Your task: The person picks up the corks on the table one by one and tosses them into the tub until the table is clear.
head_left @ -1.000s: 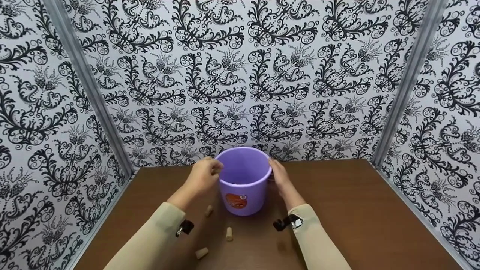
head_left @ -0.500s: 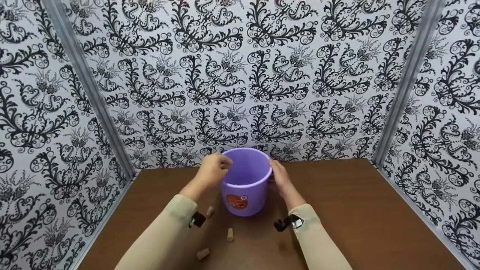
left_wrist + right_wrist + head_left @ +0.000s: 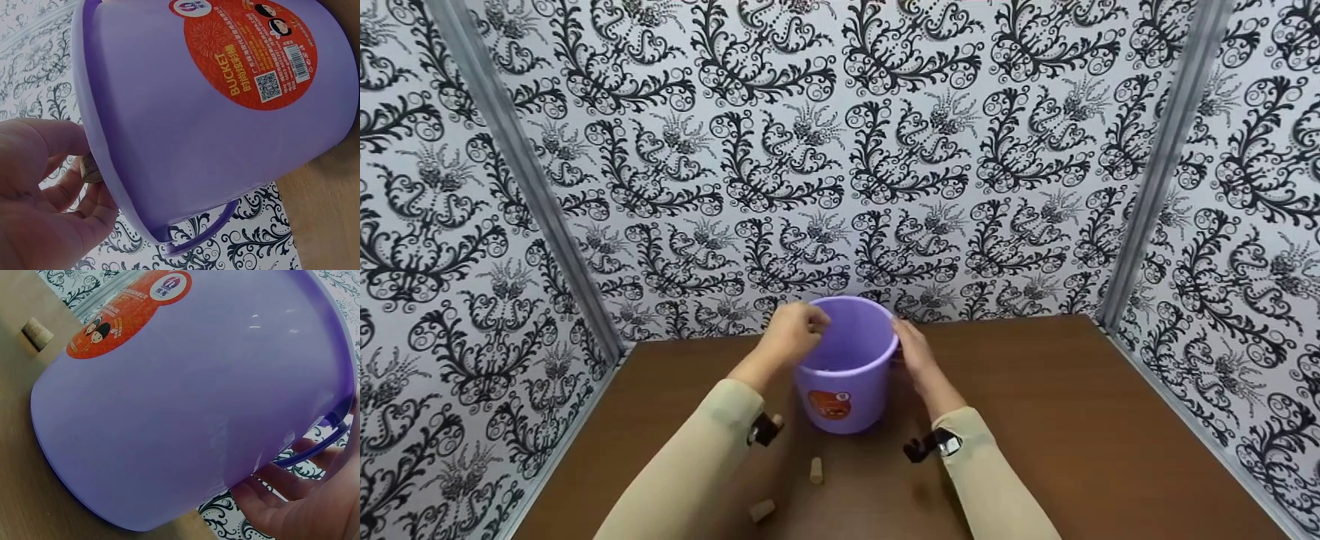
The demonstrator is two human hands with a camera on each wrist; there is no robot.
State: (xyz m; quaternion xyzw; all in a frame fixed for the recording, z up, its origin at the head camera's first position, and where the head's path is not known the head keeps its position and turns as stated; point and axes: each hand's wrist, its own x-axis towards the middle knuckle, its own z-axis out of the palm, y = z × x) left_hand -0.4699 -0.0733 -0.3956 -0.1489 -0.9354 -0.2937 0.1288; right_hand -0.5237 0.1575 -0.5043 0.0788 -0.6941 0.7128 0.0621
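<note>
A purple bucket [image 3: 851, 390] with an orange label stands upright on the table, its mouth facing up. My left hand [image 3: 791, 334] is over the bucket's left rim, fingers curled. In the left wrist view it pinches a cork [image 3: 91, 169], partly hidden by the fingers, right at the rim. On the bucket's right side my right hand [image 3: 916, 351] grips the wall close under the rim. The right wrist view shows its fingers [image 3: 264, 503] against the wall, around the purple handle [image 3: 315, 449]. The inside bottom of the bucket is mostly hidden.
On the brown table [image 3: 1035, 405], one cork [image 3: 817, 470] lies in front of the bucket and another cork [image 3: 763, 511] nearer the front. A further cork [image 3: 778, 421] shows partly behind the left wrist camera. Patterned walls [image 3: 840, 150] enclose the table's back and sides.
My left hand has moved right, from beside the bucket's left rim to over its mouth. The right hand keeps its place on the bucket.
</note>
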